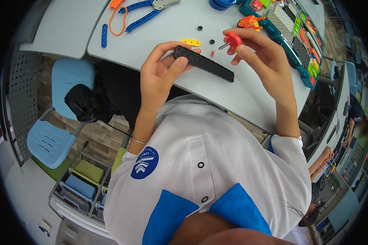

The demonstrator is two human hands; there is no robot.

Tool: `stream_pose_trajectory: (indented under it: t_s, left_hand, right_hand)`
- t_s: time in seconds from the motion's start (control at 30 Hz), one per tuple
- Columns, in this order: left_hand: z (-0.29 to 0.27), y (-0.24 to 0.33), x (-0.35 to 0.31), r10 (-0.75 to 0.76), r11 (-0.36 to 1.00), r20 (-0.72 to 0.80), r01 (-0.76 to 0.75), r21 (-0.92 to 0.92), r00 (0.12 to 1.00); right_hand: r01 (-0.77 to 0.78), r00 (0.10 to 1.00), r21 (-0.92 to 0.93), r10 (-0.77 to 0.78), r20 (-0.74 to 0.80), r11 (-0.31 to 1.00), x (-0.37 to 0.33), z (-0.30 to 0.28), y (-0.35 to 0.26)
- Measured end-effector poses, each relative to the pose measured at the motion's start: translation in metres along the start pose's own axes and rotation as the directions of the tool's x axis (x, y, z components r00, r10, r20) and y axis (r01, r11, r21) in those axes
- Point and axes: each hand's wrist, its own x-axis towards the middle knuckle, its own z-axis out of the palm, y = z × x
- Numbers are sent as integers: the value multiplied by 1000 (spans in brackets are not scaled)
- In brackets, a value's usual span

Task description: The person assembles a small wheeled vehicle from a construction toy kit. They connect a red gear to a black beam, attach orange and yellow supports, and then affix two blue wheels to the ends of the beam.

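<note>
My left hand [163,65] is closed on one end of a long black beam [210,67] with holes along it. The beam slants down to the right above the table edge. Between the fingers of my right hand [263,61] is a red wheel-like piece [233,39] with a thin grey axle [223,46] sticking out toward the beam. Axle and beam are apart. Just beyond my hands lie a short yellow beam [191,42], a small black ring [212,41], another black ring [200,28] and a tiny red peg [212,53].
At the right, a teal case [288,55] holds many coloured building parts, with an orange assembly [250,22] beside it. Toward the far left lie blue-and-grey pieces [145,18], an orange band [118,22] and a blue beam [104,36]. Light-blue chairs [51,143] stand left.
</note>
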Motion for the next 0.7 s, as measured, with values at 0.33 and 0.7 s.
stream_pose_trajectory:
  t_s: [0.33, 0.7]
  left_hand:
    - [-4, 9, 2, -129, 934, -51, 138, 330, 990]
    - [-3, 15, 5, -194, 981, -60, 195, 20, 979]
  right_hand:
    - [-167, 984, 164, 153, 96, 972, 9, -3, 12]
    - [126, 992, -113, -125, 15, 986, 4, 22, 21]
